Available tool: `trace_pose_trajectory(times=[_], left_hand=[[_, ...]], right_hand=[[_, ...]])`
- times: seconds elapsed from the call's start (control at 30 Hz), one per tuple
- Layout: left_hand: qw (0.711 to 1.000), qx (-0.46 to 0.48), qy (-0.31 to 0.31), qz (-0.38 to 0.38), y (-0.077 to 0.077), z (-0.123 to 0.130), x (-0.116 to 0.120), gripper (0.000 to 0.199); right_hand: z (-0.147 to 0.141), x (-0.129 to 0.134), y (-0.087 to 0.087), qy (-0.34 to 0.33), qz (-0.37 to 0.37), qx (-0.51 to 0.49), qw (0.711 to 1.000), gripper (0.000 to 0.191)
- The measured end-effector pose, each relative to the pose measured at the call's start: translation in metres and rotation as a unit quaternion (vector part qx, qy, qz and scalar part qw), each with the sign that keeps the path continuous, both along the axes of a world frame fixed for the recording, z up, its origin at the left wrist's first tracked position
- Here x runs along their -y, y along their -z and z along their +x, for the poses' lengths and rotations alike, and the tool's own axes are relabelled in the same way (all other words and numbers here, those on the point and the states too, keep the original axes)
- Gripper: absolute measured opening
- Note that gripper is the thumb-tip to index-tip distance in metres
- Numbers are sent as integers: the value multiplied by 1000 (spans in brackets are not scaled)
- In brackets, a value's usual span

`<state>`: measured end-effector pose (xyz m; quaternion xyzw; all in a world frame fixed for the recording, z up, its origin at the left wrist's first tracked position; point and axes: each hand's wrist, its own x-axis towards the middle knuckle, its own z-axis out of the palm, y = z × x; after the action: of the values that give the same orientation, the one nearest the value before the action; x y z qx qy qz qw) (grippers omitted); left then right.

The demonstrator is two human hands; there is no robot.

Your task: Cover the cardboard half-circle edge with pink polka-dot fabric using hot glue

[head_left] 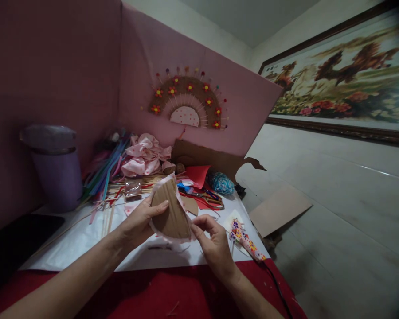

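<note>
Above the white sheet, my left hand (148,217) grips a half-round piece of cardboard (171,212) by its left side, thumb lying across its brown face. Pale pink fabric (189,204) shows as a thin border around the cardboard's edge. My right hand (213,241) pinches that fabric edge at the lower right corner between thumb and fingers. Beyond the cardboard lie scissors (210,201) and a ball of blue and white yarn (222,182). To the right of my right hand rests a flower-patterned glue gun (244,241) with a black cord.
A purple bin (56,168) stands at the left beside coloured pipe cleaners (109,166). Crumpled pink fabric (146,155), wooden sticks (110,217) and red sheets (197,175) fill the back. A fan-shaped piece (186,88) with flowers and pins is on the pink board (246,106).
</note>
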<state>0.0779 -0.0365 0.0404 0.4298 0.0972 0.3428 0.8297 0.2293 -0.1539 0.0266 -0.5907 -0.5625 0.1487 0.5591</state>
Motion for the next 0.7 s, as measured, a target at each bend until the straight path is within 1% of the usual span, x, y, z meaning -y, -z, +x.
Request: trace_pose_trajectory(times=[0.07,0.17,0.23,0.27,0.3,0.33,0.37,0.4,0.43,0.47,0.5,0.57,0.6,0.63,0.7], left_hand=[[1000,-5,-8,-2,-1,0,0,40],[1000,4,-5,0,-1,0,0,45],[1000,15,8,8,-1,0,0,43],[1000,18,15,12,-1,0,0,42],[999,21,19,17,-1,-1,-1,40],[999,24,23,20,-1,-1,-1,39],[999,25,30,22,-1,-2,-2,39],[999,25,38,21,-1,-3,-2,38],[998,25,47,19,-1,-4,-2,38],[998,24,57,17,-1,-5,-2,36],[997,23,65,16,-2,-6,-2,35],[997,25,70,13,-2,-7,-2,31],[997,26,68,13,-2,-7,-2,30],[997,26,66,13,-2,-7,-2,29],[998,25,61,14,-3,-8,-1,29]], right_hand=[[-2,3,0,17,30,63,997,12],[-5,8,1,13,65,153,986,13],[-4,12,1,-13,60,177,982,14],[-2,12,1,-24,51,165,985,15],[0,11,1,-23,45,132,990,17],[4,9,1,-10,42,78,996,21],[8,6,1,16,41,3,999,27],[11,1,2,53,46,-85,994,33],[14,-4,3,72,39,-166,983,37],[16,-9,4,62,10,-236,970,39],[15,-14,5,28,-35,-288,956,39],[8,-20,8,-61,-115,-357,925,39],[3,-21,9,-97,-133,-379,911,40],[-4,-21,10,-119,-140,-394,901,42],[-16,-19,10,-133,-142,-408,892,44]])
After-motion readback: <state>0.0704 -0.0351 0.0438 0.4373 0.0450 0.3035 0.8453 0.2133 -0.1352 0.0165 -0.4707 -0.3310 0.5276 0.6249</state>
